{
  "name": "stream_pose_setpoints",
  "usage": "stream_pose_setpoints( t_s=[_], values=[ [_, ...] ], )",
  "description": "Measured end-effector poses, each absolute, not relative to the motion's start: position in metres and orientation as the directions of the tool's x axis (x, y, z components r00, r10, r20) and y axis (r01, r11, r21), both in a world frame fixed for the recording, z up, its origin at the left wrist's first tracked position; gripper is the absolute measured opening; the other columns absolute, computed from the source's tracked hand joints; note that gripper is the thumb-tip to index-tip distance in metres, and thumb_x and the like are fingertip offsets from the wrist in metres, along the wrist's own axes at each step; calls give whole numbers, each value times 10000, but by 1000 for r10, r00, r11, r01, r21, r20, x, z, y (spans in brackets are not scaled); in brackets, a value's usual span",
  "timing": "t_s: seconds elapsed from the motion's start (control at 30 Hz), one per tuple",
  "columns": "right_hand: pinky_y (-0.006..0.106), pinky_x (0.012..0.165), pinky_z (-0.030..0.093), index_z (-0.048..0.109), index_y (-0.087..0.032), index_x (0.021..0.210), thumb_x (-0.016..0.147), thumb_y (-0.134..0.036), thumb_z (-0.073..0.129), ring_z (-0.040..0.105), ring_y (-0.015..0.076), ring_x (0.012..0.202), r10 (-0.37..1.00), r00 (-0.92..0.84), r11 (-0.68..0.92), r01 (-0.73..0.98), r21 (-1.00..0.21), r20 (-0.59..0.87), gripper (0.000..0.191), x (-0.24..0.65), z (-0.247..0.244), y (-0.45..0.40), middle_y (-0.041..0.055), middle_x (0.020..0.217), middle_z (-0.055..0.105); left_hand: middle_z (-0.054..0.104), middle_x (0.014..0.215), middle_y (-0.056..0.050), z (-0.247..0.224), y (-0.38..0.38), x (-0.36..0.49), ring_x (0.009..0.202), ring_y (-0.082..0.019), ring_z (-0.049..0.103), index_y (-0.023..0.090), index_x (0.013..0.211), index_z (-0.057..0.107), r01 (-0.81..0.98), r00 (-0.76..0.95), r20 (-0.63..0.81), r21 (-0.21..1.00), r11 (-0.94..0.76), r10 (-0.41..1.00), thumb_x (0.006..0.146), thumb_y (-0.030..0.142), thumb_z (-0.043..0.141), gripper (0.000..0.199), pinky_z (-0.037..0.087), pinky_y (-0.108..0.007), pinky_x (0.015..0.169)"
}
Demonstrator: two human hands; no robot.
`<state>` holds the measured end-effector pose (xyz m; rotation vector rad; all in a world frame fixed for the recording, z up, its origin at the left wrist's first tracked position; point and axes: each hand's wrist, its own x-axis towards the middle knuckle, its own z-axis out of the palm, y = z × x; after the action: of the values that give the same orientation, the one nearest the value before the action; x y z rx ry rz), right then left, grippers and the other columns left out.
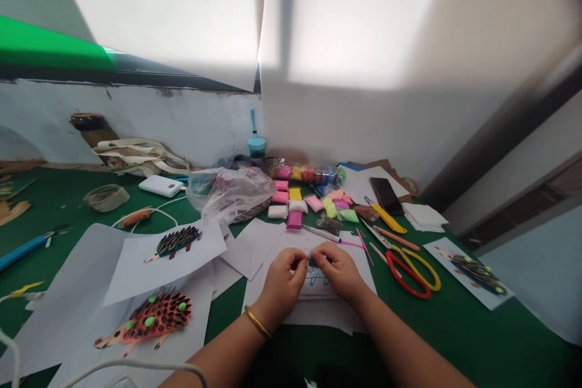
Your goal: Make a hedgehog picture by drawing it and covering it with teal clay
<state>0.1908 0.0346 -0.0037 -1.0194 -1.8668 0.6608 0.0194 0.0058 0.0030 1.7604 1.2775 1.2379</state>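
Observation:
My left hand [287, 274] and my right hand [337, 270] meet over white paper in the middle of the table. Fingertips of both are pinched around a small dark grey-green piece [312, 262], mostly covered by the fingers; it looks like soft clay. Below them lies a white sheet with a blue line drawing [318, 280], partly hidden by my hands. A blue-and-white pen [322, 233] rests just beyond my fingers. Past it sit several small packets of coloured clay, among them a magenta packet [294, 220] and a dark packet [329, 224].
Right of my hands are red-and-yellow scissors [411, 270], a yellow cutter [388, 219] and a phone [385, 195]. Hedgehog pictures lie on both sides, one a pink hedgehog [157, 318]. A plastic bag [236, 191] and a white power bank [161, 185] stand further back.

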Motion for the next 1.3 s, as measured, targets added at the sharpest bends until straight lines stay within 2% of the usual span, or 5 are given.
stream_pose_setpoints(
  t_s=[0.17,0.37,0.63,0.97,1.3],
  values=[
    [301,635,488,648,-199,726,965,-475,445,602,186,692,845,-266,535,422,-732,464,418,191,-4,35,36,700,622,629,790,-28,3,4,22,733,-178,579,199,831,628,311,102,300,896,-317,948,888,278,534,136,465,-293,691],
    [389,825,537,598,-214,1240,846,-588,611,648,260,970,849,-271,528,416,-741,453,543,199,-10,35,103,1116,682,553,686,21,5,14,15,615,-137,535,184,814,588,4,-8,51,999,-51,999,848,406,585,225,456,-245,569],
    [401,843,532,666,-270,1168,922,-354,600,642,233,943,755,-279,649,444,-618,593,269,198,-7,36,75,995,694,547,681,20,2,18,15,633,-130,537,169,815,587,-133,-1,-27,991,26,1000,820,442,625,276,444,-234,577],
    [421,849,511,642,-256,1187,924,-333,601,631,245,953,742,-294,649,539,-537,602,277,198,-6,35,77,1023,694,580,916,-33,6,12,8,857,-193,556,210,872,593,379,40,380,850,-366,924,888,266,564,65,466,-307,742],
    [420,809,485,650,-256,1194,935,-343,593,627,246,908,695,-337,688,569,-451,635,280,196,-8,37,72,969,688,522,936,-31,8,10,10,909,-202,556,226,795,695,190,-18,421,892,-410,907,840,298,684,86,513,-326,792]
  ],
)
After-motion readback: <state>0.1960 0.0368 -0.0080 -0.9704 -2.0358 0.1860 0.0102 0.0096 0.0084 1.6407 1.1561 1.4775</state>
